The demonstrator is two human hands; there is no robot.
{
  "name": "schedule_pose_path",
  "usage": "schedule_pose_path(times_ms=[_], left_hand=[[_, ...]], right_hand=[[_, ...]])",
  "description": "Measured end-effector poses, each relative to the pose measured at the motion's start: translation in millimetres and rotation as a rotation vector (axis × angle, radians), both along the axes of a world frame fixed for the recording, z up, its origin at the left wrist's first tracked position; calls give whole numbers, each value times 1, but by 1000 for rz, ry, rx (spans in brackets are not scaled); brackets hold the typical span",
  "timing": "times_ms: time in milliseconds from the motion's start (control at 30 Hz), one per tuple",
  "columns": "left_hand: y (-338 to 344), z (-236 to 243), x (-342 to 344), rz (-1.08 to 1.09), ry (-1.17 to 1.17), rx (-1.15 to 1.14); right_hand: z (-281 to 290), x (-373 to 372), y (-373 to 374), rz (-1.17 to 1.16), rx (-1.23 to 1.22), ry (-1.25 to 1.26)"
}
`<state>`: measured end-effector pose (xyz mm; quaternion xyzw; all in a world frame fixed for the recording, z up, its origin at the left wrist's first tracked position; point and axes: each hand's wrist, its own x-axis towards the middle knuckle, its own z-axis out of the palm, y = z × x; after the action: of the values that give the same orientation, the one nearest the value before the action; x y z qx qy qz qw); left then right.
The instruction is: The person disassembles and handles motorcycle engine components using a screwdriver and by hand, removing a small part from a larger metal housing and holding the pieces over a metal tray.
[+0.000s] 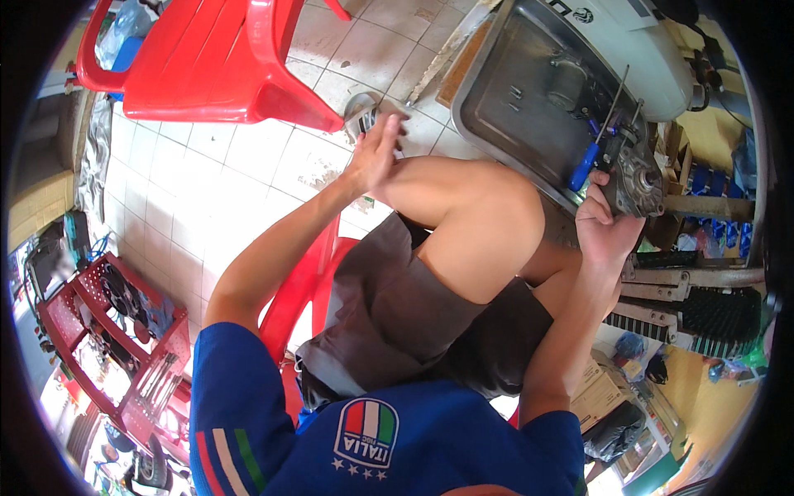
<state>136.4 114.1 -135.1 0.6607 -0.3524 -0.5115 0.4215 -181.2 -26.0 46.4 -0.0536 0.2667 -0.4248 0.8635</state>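
My right hand (605, 221) is closed around the lower edge of a grey metal engine part (638, 180) with a round bearing-like centre, held at the tray's near right corner. Beside it, a screwdriver (585, 167) with a blue handle leans over the tray's edge, its long shaft pointing away from me. My left hand (377, 155) rests against my lower leg, fingers stretched out and holding nothing. A metal tray (477, 122) lies in front of my knees with small metal pieces (514, 97) and a dark cylindrical part (567, 85) in it.
A red plastic chair (198, 62) stands at the far left on the tiled floor (248, 165). At the left is a red perforated tool rack (107, 331). A white motorcycle body panel (633, 50) borders the tray; shelving (711, 207) stands at the right.
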Motion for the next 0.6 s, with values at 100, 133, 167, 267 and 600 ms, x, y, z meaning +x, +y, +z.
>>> schedule_pose_path(times_ms=[100,133,167,267,600], left_hand=[[34,-115,22,12,-716,-322],[26,-100,17,28,-515,-212],[14,-60,8,38,-316,-96],[3,-13,2,17,63,24],[0,-28,7,6,-31,91]], right_hand=[[2,9,-4,46,-41,-1],[-2,5,-2,38,-54,-2],[-3,-1,-1,27,-66,-1],[-1,-2,3,12,-44,-3],[5,4,4,-42,-36,6]])
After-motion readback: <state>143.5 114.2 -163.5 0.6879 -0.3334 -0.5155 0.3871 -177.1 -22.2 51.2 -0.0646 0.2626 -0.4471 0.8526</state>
